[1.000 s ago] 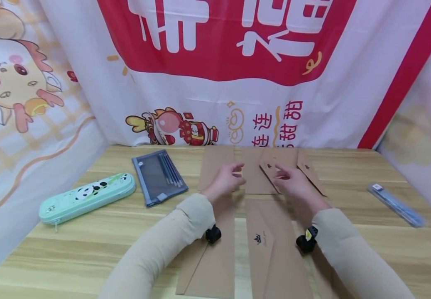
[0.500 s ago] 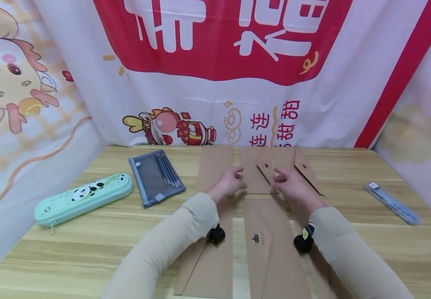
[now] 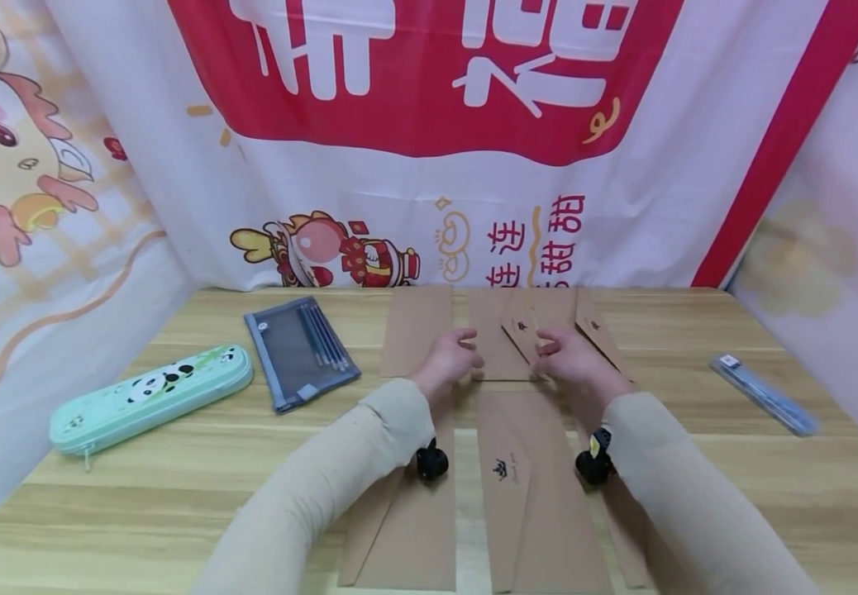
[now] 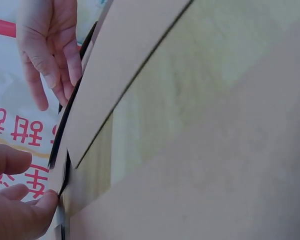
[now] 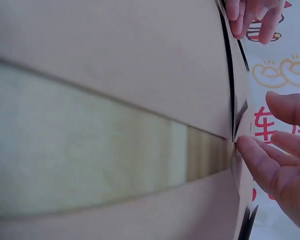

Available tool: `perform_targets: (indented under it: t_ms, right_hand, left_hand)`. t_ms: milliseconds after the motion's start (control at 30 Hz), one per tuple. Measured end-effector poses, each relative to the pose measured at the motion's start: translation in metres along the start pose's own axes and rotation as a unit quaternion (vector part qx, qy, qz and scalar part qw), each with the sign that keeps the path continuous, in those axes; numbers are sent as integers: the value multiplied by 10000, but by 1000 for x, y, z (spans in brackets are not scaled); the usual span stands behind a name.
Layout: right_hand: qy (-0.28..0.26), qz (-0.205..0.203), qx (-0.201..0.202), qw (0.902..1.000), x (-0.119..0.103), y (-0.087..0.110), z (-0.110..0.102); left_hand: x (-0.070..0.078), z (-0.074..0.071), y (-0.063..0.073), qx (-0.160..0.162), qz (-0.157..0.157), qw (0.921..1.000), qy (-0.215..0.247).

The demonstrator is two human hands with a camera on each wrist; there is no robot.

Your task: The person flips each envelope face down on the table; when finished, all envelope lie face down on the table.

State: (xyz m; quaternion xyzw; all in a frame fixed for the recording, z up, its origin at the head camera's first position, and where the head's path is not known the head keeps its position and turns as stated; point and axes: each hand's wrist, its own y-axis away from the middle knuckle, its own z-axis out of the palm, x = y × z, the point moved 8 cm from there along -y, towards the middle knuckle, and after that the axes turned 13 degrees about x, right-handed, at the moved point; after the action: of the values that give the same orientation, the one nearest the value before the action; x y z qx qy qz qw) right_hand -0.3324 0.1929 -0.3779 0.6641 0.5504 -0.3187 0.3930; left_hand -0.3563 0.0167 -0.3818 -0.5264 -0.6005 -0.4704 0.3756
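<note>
Brown paper envelopes with pointed flaps lie in two rows in the head view. My left hand is between the back left envelope and the back middle envelope. In the left wrist view, its fingertips touch an envelope edge, the thumb standing apart. At the flap side of the back middle envelope is my right hand, beside the back right envelope. Its fingertips meet an envelope edge in the right wrist view, thumb raised away. Neither hand grips anything.
Nearer me lie a front left envelope, a front middle envelope and a partly hidden front right envelope. A panda pencil case and a mesh pouch with pencils are left. A slim blue packet lies right.
The head view has turned slightly right, so everything slides left in it. Both hands stay at nearly the same places over the back envelopes.
</note>
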Motion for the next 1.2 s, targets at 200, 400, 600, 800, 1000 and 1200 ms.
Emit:
perform_targets:
  t_ms: [200,400,600,800,1000,1200]
  right_hand:
    - [270,-214,-56,9994,-7,-5,0]
    - [114,-216,-223,9995,-10,-9,7]
    - [58,-114,-417,9990,-14,-10,18]
    - [-422,91,-614,9972,-22,-9,33]
    - [-1113,190,-792,9904,-26,-6,46]
    - [-1647,-142,-1081,9803,-28,-2,59]
  left_hand:
    - [3,-2,1,124,-18,9994,337]
    - [10,-9,3,540,364,9968,472]
    - [17,-21,3,770,761,9910,784]
    - [34,-33,2,826,1307,9840,888]
    - [43,-36,3,754,1272,9807,1277]
    - [58,-30,6,458,1487,9810,1155]
